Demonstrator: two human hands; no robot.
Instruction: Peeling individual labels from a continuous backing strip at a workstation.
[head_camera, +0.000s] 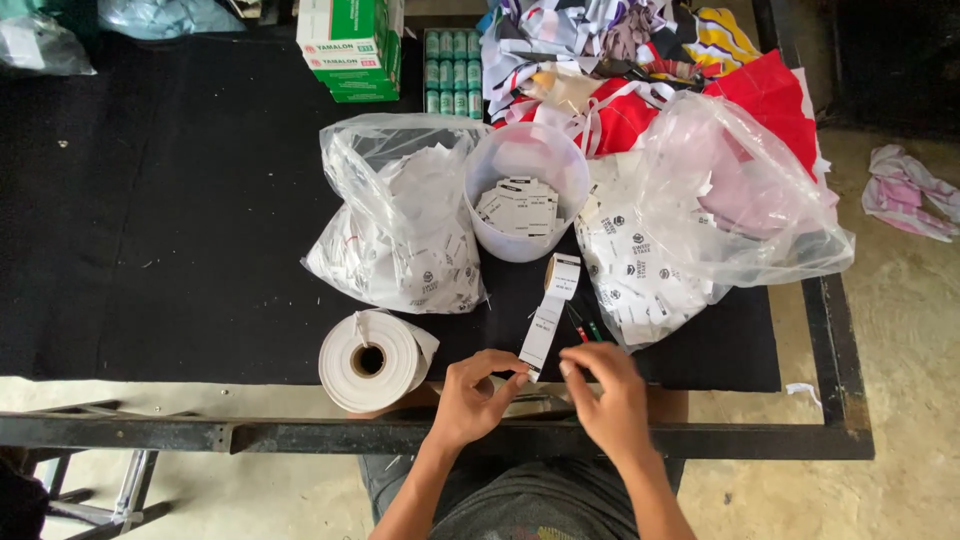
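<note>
My left hand (478, 396) pinches the loose end of a white label strip (545, 325) at the table's near edge. The strip runs up to a small label roll (562, 274) standing beside a clear plastic tub (520, 170) that holds several cut labels. My right hand (605, 392) hovers just right of the strip's end, fingers curled, touching or nearly touching it. Two pens, red and green (585, 326), lie just above my right hand.
A big white paper roll (370, 360) lies left of my hands. Two clear bags of labels (400, 215) (690, 230) flank the tub on the black table cover (150, 220). Piled fabric (640, 60) and green-white boxes (350, 45) sit at the back.
</note>
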